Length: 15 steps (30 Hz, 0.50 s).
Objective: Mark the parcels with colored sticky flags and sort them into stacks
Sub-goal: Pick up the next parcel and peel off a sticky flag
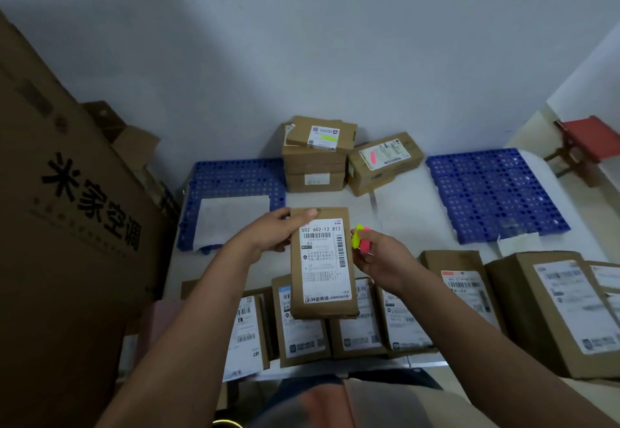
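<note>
Left hand (268, 234) grips flat cardboard parcel (322, 263); right hand (379, 259) pinches sticky flags (360, 241).

Dim indoor light with a cool bluish cast. The wall (302, 41) shows a broad soft shadow at upper left and is brighter toward the right. Strong wide-angle bending at the edges: the big carton (67, 209) on the left bows outward. The centre is fairly sharp, the held parcel's label (322, 259) partly readable. Bottom edge and right-side parcels (553, 310) are soft and blurred. No harsh glare.
</note>
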{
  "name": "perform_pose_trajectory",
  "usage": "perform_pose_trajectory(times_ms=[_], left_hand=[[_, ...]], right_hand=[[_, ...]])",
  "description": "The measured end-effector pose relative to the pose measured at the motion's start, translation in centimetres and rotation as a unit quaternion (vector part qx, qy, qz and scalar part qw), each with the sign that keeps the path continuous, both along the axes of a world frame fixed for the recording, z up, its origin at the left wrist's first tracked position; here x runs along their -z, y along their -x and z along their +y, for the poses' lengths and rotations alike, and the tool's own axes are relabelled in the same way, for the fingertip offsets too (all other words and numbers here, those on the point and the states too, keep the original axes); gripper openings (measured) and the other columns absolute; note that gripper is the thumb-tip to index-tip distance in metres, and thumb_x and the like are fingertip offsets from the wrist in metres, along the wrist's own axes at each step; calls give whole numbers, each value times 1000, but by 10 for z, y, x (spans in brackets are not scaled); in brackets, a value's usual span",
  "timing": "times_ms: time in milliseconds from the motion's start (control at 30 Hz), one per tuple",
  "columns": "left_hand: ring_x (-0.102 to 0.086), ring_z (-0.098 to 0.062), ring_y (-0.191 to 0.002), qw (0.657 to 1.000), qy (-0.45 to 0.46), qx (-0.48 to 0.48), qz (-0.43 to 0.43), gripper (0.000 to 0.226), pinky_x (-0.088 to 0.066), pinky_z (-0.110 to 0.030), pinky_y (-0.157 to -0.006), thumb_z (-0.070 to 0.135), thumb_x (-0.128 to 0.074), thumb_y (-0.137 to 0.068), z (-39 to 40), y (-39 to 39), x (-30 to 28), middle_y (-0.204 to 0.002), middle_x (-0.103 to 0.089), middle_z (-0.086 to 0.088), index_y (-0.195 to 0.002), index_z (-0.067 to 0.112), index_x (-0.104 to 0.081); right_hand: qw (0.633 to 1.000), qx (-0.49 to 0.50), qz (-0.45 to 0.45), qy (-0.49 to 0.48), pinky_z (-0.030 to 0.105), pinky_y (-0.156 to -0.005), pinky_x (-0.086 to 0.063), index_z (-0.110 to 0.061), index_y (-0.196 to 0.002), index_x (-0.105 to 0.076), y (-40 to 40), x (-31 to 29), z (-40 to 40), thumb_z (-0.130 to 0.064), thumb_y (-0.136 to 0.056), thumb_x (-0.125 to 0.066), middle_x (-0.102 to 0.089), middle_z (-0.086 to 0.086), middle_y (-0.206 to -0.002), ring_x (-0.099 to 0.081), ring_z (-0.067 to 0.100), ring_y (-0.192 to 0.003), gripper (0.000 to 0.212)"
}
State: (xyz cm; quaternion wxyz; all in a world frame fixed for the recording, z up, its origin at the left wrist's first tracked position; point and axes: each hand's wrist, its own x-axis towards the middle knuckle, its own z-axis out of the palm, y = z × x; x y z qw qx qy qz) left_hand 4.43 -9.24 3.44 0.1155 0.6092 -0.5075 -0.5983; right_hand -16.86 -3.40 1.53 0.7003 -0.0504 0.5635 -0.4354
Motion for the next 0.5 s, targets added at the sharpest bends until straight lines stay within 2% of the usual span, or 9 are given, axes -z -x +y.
perform_pose_trajectory(times_ms=[100, 200, 267, 333, 400, 500], left_hand=[[-54, -9, -72, 1000, -3, 2, 1, 55, -41, -22, -62, 70, -59, -82, -1, 1, 1, -81, -66, 7, -116, 28, -61], [-58, -13, -83, 1000, -24, 3, 11, 58, -46, -26, -73, 72, -58, -80, 3, 4, 9, -88, -69, 5, -119, 28, -61], [-61, -15, -90, 999, -42, 8, 13, 61, -49, -27, -78, 75, -57, -79, 11, 11, 18, -93, -71, 4, -120, 29, -60], [-65, -16, -99, 999, -52, 10, 12, 63, -51, -29, -81, 75, -57, -78, 21, 21, 28, -99, -73, 3, -121, 29, -58], [-66, -14, -98, 998, -56, 6, 14, 59, -51, -26, -75, 71, -58, -82, 30, 30, 35, -101, -73, 3, -122, 28, -57], [-64, -8, -90, 998, -55, 3, 15, 54, -48, -21, -64, 65, -59, -85, 40, 41, 43, -104, -71, 4, -123, 25, -58]], right_hand=[[1000, 2, 8, 1, 31, -87, -53, -4, -96, -68, 2, 1, 0, -7, -93, -60, -67, 16, -106, -61, 25, -97, 9], [1000, 0, 27, -2, 31, -87, -54, -3, -95, -67, 8, 2, 2, -4, -91, -59, -67, 15, -104, -62, 25, -95, 9], [998, -9, 57, -10, 33, -89, -52, -1, -86, -66, 13, 1, 8, 3, -90, -55, -66, 15, -93, -61, 25, -90, 11], [996, -22, 89, -21, 31, -82, -51, -2, -79, -62, 18, 3, 16, 5, -91, -51, -62, 13, -84, -58, 24, -81, 17], [991, -40, 122, -29, 33, -79, -49, -3, -77, -59, 23, 8, 24, 4, -92, -48, -61, 13, -82, -56, 25, -78, 20], [987, -53, 145, -41, 37, -87, -52, -2, -85, -62, 32, 23, 33, 1, -92, -49, -63, 18, -92, -60, 27, -87, 15]])
